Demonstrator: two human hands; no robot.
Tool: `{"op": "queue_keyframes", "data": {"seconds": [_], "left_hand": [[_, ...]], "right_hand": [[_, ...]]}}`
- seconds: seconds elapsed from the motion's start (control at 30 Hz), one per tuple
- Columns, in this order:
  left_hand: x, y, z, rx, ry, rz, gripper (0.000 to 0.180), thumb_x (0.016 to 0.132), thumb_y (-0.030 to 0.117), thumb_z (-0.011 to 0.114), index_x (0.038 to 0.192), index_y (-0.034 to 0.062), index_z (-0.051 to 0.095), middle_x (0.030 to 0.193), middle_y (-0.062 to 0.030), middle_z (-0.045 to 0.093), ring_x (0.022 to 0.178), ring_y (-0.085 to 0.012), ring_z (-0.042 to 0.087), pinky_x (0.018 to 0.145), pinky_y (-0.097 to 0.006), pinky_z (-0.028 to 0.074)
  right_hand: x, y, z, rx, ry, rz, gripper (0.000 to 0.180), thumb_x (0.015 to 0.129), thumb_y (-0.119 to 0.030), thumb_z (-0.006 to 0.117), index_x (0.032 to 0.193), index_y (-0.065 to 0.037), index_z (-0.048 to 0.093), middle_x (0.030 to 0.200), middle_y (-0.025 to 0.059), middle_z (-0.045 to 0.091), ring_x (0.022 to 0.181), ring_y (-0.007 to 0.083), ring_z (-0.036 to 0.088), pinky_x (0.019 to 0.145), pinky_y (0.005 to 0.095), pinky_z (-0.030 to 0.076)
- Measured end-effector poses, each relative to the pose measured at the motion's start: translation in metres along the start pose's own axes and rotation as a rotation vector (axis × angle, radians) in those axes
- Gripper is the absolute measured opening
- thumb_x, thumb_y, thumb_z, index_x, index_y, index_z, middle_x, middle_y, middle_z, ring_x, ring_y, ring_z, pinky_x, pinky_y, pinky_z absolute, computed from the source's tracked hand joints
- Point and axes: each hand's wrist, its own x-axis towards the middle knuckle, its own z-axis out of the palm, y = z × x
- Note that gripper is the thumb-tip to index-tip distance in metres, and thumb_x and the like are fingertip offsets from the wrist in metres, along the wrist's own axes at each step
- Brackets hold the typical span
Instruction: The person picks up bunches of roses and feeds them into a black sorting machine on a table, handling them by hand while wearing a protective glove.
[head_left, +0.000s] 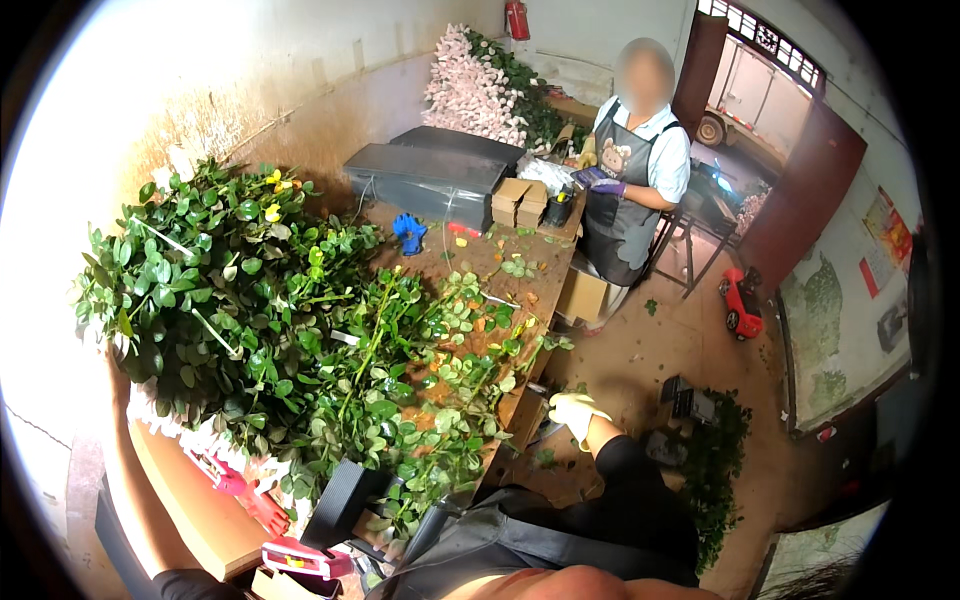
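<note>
We judge the pale-pink, green-leaved bundles (470,95), upper centre, probably finished; the big dark-green leafy heap (240,290), left on the brown wooden worktop (532,275), remains. Left hand (104,342): grip hidden beside it. Yellow-gloved right hand (577,413): half-curled, hold unclear.

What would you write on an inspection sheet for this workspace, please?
Surface: brown table, strewn with loose leaves.
Job's things: large heap of green leafy stems, toward the left.
Clutter: dark grey box, small cardboard boxes, blue item.
Hands: right hand, in a pale glove, near the table's edge; left hand at the heap's left side, partly hidden, grip unclear.
Cables: nothing seen clearly.
Surroundings: co-worker in a grey apron; red toy car on the floor; open doorway.
</note>
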Motion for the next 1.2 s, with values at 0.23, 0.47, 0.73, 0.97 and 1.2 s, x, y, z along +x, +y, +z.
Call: {"op": "queue_keyframes", "data": {"seconds": [0.23, 0.47, 0.73, 0.97, 1.2], "left_hand": [[-0.045, 0.134, -0.041, -0.493, 0.022, -0.138, 0.053, 0.093, 0.001, 0.053, 0.146, 0.0017, 0.046, 0.127, -0.0204, 0.059, 0.114, -0.0335, 0.060, 0.100, -0.040, 0.047], [-0.160, 0.235, -0.069, -0.561, -0.134, -0.352, 0.043, 0.085, -0.002, 0.061, 0.128, 0.0038, 0.064, 0.110, -0.0158, 0.072, 0.094, -0.0259, 0.071, 0.087, -0.037, 0.054], [-0.242, 0.207, 0.096, -0.523, 0.073, -0.300, 0.056, 0.083, -0.002, 0.067, 0.137, 0.0085, 0.059, 0.132, -0.0173, 0.064, 0.126, -0.0375, 0.058, 0.105, -0.045, 0.047], [-0.273, 0.222, 0.118, -0.748, 0.167, -0.295, 0.049, 0.081, -0.003, 0.069, 0.129, 0.0083, 0.066, 0.129, -0.0207, 0.065, 0.121, -0.0357, 0.062, 0.104, -0.043, 0.048], [-0.309, 0.242, 0.094, -0.517, 0.003, -0.081, 0.047, 0.075, -0.003, 0.067, 0.120, 0.0096, 0.068, 0.102, -0.0098, 0.062, 0.092, -0.0285, 0.063, 0.084, -0.039, 0.049]], "right_hand": [[-0.021, 0.035, 0.024, -0.149, -0.092, 0.076, 0.035, 0.090, -0.027, 0.066, 0.118, -0.006, 0.069, 0.117, 0.0205, 0.069, 0.106, 0.0412, 0.067, 0.091, 0.0499, 0.054], [-0.039, 0.040, 0.052, -0.581, -0.066, -0.401, 0.020, 0.089, -0.020, 0.065, 0.097, -0.004, 0.074, 0.097, 0.0184, 0.073, 0.092, 0.0338, 0.071, 0.081, 0.0418, 0.056], [-0.026, 0.023, 0.068, 0.531, -0.071, -0.270, 0.018, 0.086, -0.023, 0.066, 0.093, -0.007, 0.065, 0.091, 0.0146, 0.067, 0.082, 0.0300, 0.062, 0.074, 0.0428, 0.048], [0.001, 0.019, 0.092, -0.235, -0.184, -0.339, 0.046, 0.089, -0.041, 0.068, 0.125, -0.013, 0.068, 0.128, 0.0132, 0.068, 0.119, 0.0344, 0.063, 0.102, 0.0437, 0.048], [0.009, 0.029, 0.120, -0.329, -0.315, -0.360, 0.048, 0.086, -0.042, 0.069, 0.125, -0.014, 0.069, 0.130, 0.0113, 0.068, 0.123, 0.0331, 0.061, 0.105, 0.0420, 0.047]]}}
